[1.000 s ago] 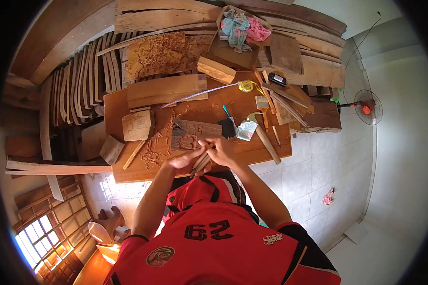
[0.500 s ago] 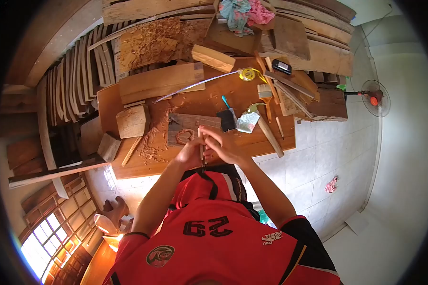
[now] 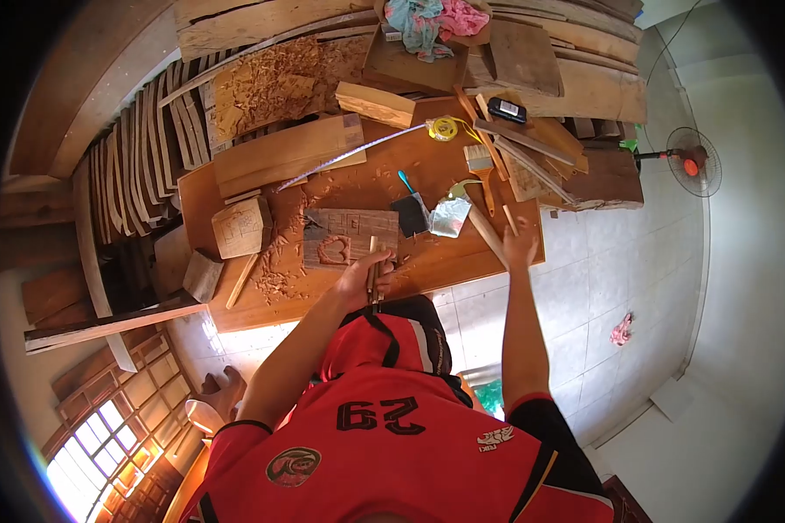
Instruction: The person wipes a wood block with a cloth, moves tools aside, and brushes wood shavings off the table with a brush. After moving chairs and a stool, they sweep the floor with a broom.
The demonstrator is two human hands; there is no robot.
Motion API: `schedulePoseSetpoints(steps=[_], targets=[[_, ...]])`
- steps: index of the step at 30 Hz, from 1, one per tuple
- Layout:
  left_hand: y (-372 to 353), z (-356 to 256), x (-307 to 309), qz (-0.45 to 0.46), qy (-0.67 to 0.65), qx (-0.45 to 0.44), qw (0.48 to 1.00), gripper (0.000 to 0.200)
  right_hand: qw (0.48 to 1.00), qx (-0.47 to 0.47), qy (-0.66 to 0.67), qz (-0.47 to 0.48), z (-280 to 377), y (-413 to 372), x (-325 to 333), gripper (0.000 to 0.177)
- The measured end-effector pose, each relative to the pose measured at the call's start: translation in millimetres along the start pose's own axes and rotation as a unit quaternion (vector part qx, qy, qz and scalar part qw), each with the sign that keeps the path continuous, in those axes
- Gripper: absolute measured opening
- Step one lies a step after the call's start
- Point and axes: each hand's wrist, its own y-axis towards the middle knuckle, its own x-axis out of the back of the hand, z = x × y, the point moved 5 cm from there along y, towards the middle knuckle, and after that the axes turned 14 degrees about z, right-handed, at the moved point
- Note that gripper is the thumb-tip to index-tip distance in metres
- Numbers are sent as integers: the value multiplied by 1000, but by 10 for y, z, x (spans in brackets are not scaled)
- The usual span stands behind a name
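Note:
My left hand (image 3: 364, 281) is closed around wooden-handled carving chisels (image 3: 374, 247); how many is hard to tell, as the fingers cover part of them. They stand between my body and the table edge. Just beyond lies a dark wooden board (image 3: 371, 228) with a heart outline carved into it. Off to the right, my right hand (image 3: 521, 247) has its fingers around the near end of a slim, pencil-like wooden stick (image 3: 509, 218). Beside that hand lies a hammer (image 3: 487, 228) with a wooden handle. Its near end is hidden behind my fingers.
On the table (image 3: 427, 277) are wood shavings (image 3: 275, 279), a wood block (image 3: 242, 228), a paintbrush (image 3: 480, 174), a tape measure (image 3: 442, 129) with its blade out, a black sanding pad (image 3: 410, 216) and a foil sheet (image 3: 450, 218). Planks (image 3: 283, 154) and a phone-like device (image 3: 507, 110) lie farther back.
My right hand has left the chisels at my left hand and moved right to the slim stick. My left hand keeps the chisels. The view has shifted slightly.

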Motion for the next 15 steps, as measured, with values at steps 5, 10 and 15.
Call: schedulePoseSetpoints(steps=[5, 10, 15], targets=[[32, -15, -93, -47, 2, -11, 999, 20, 996, -53, -52, 53, -512, 95, -92, 32], [72, -54, -243, -82, 21, -27, 996, 24, 985, -90, 97, 111, -468, 54, -35, 28], [214, -193, -372, -46, 142, -106, 983, 34, 896, 76, 337, 278, 785, -525, 63, 20]])
